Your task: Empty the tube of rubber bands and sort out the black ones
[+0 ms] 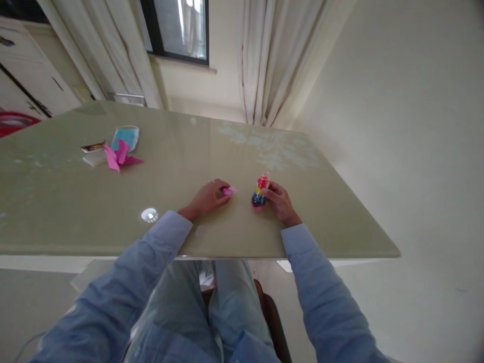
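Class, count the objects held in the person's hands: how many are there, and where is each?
2: a small pink object in the left hand, and a multicoloured container in the right hand. Anything tucked inside either grip would be hidden.

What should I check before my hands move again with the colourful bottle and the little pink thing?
1. Right hand has a grip on the colourful bottle: ok.
2. Left hand has the little pink thing in its fingers: ok.
3. Bottle and pink thing apart: ok, a gap shows.
4. Pink folded paper away from both hands: ok.
5. Bottle's top open: cannot tell, too small.
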Action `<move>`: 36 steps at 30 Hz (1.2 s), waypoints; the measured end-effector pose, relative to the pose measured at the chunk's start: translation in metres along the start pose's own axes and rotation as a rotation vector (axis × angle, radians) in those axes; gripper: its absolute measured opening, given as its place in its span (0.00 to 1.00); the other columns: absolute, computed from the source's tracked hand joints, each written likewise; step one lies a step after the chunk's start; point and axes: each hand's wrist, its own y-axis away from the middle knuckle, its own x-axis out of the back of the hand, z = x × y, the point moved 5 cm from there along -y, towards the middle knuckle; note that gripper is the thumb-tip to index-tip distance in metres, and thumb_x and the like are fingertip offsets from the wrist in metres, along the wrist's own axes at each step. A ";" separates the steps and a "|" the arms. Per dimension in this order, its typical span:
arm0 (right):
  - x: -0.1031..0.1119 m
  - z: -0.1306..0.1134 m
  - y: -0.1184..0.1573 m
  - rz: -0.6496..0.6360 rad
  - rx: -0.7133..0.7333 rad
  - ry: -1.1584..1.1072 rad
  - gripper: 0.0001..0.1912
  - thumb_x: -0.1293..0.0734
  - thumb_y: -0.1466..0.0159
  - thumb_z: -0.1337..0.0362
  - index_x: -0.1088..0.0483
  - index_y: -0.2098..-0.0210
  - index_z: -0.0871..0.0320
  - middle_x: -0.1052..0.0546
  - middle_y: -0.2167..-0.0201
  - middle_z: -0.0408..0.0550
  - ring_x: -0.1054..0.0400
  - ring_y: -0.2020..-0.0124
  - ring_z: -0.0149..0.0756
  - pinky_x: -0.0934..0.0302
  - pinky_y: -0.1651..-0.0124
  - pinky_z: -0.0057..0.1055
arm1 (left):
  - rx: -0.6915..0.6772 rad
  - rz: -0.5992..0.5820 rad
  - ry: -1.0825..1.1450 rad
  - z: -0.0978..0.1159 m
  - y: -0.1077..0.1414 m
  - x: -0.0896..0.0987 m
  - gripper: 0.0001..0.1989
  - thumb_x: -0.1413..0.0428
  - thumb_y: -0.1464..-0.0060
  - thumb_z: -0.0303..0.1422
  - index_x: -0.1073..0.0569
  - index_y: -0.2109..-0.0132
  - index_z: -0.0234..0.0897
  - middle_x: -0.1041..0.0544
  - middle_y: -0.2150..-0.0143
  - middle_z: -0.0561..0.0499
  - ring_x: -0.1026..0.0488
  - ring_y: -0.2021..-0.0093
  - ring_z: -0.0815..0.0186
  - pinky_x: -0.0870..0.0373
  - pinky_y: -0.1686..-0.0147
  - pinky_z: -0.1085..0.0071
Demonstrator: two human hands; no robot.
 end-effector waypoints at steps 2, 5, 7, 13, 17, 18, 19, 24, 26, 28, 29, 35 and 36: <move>0.000 0.000 0.000 0.001 0.000 0.003 0.14 0.23 0.48 0.56 0.24 0.67 0.57 0.24 0.70 0.41 0.32 0.69 0.31 0.38 0.62 0.29 | 0.003 -0.004 0.009 0.000 -0.001 0.001 0.15 0.45 0.44 0.40 0.24 0.54 0.35 0.21 0.58 0.44 0.25 0.59 0.60 0.30 0.56 0.63; -0.001 0.000 -0.001 -0.008 -0.004 0.011 0.15 0.23 0.47 0.56 0.24 0.65 0.56 0.23 0.69 0.41 0.31 0.68 0.31 0.37 0.61 0.30 | 0.019 -0.009 0.020 0.001 -0.001 0.002 0.15 0.44 0.44 0.40 0.24 0.55 0.35 0.21 0.58 0.45 0.25 0.59 0.61 0.30 0.56 0.64; -0.001 0.000 -0.002 -0.012 -0.005 0.022 0.15 0.23 0.47 0.56 0.23 0.64 0.56 0.23 0.68 0.42 0.31 0.68 0.31 0.37 0.61 0.30 | 0.030 -0.009 0.029 0.001 -0.002 0.002 0.15 0.44 0.44 0.40 0.23 0.55 0.35 0.21 0.58 0.45 0.25 0.59 0.61 0.29 0.56 0.64; 0.000 0.002 -0.002 -0.005 -0.009 0.038 0.15 0.23 0.48 0.55 0.23 0.64 0.56 0.23 0.68 0.42 0.31 0.68 0.32 0.36 0.61 0.31 | 0.043 -0.001 0.060 0.000 -0.003 0.002 0.15 0.44 0.45 0.40 0.22 0.55 0.36 0.20 0.59 0.45 0.25 0.60 0.61 0.29 0.57 0.65; -0.001 0.002 -0.002 -0.021 0.000 0.055 0.14 0.23 0.47 0.56 0.23 0.65 0.56 0.22 0.67 0.43 0.31 0.66 0.33 0.36 0.60 0.31 | 0.049 0.011 0.081 -0.002 -0.003 0.002 0.16 0.43 0.46 0.41 0.22 0.56 0.35 0.20 0.59 0.45 0.25 0.61 0.62 0.29 0.58 0.66; -0.001 0.002 -0.001 -0.025 0.003 0.061 0.14 0.23 0.47 0.56 0.23 0.65 0.56 0.22 0.67 0.43 0.31 0.66 0.33 0.36 0.60 0.31 | 0.050 0.010 0.084 -0.002 -0.003 0.002 0.16 0.43 0.46 0.41 0.22 0.56 0.34 0.20 0.59 0.45 0.25 0.61 0.62 0.29 0.58 0.66; -0.001 0.002 -0.001 -0.028 0.007 0.068 0.14 0.23 0.47 0.56 0.23 0.65 0.56 0.22 0.67 0.43 0.31 0.66 0.33 0.36 0.60 0.30 | 0.051 0.007 0.085 -0.002 -0.003 0.002 0.16 0.43 0.46 0.41 0.22 0.56 0.34 0.20 0.59 0.45 0.25 0.62 0.62 0.29 0.58 0.66; 0.000 0.001 -0.001 -0.029 0.024 0.112 0.14 0.24 0.46 0.55 0.23 0.65 0.56 0.22 0.67 0.43 0.31 0.66 0.33 0.37 0.59 0.31 | 0.062 0.001 0.093 0.000 -0.003 0.003 0.16 0.43 0.46 0.41 0.21 0.56 0.36 0.19 0.60 0.46 0.25 0.62 0.62 0.29 0.59 0.67; -0.001 0.001 -0.001 -0.038 0.029 0.114 0.14 0.23 0.46 0.54 0.23 0.65 0.56 0.22 0.68 0.43 0.31 0.66 0.34 0.37 0.59 0.31 | 0.062 0.007 0.101 0.000 -0.003 0.004 0.16 0.43 0.46 0.41 0.21 0.56 0.36 0.19 0.60 0.46 0.24 0.62 0.62 0.29 0.59 0.67; -0.001 0.001 -0.001 -0.045 0.033 0.115 0.14 0.23 0.46 0.54 0.23 0.65 0.56 0.23 0.68 0.43 0.31 0.66 0.34 0.37 0.60 0.31 | 0.065 0.007 0.108 0.000 -0.003 0.005 0.16 0.43 0.46 0.42 0.21 0.57 0.36 0.19 0.60 0.46 0.24 0.62 0.62 0.29 0.60 0.67; -0.002 0.001 -0.002 -0.048 0.034 0.115 0.14 0.23 0.46 0.54 0.23 0.65 0.56 0.23 0.68 0.43 0.31 0.66 0.34 0.37 0.60 0.31 | 0.067 0.005 0.110 0.000 -0.003 0.005 0.16 0.43 0.46 0.42 0.21 0.57 0.36 0.19 0.60 0.46 0.24 0.62 0.62 0.29 0.60 0.67; -0.003 0.000 0.000 -0.062 0.040 0.111 0.13 0.24 0.45 0.55 0.24 0.66 0.56 0.23 0.68 0.42 0.32 0.66 0.33 0.38 0.59 0.31 | 0.075 0.016 0.111 -0.002 -0.003 0.005 0.17 0.42 0.46 0.43 0.21 0.57 0.35 0.19 0.61 0.45 0.25 0.63 0.62 0.29 0.61 0.67; -0.003 -0.001 0.000 -0.064 0.042 0.110 0.13 0.24 0.45 0.55 0.24 0.66 0.56 0.23 0.68 0.42 0.32 0.66 0.33 0.38 0.59 0.31 | 0.078 0.014 0.107 -0.002 -0.003 0.004 0.17 0.43 0.46 0.43 0.21 0.57 0.35 0.19 0.61 0.45 0.25 0.63 0.62 0.29 0.61 0.67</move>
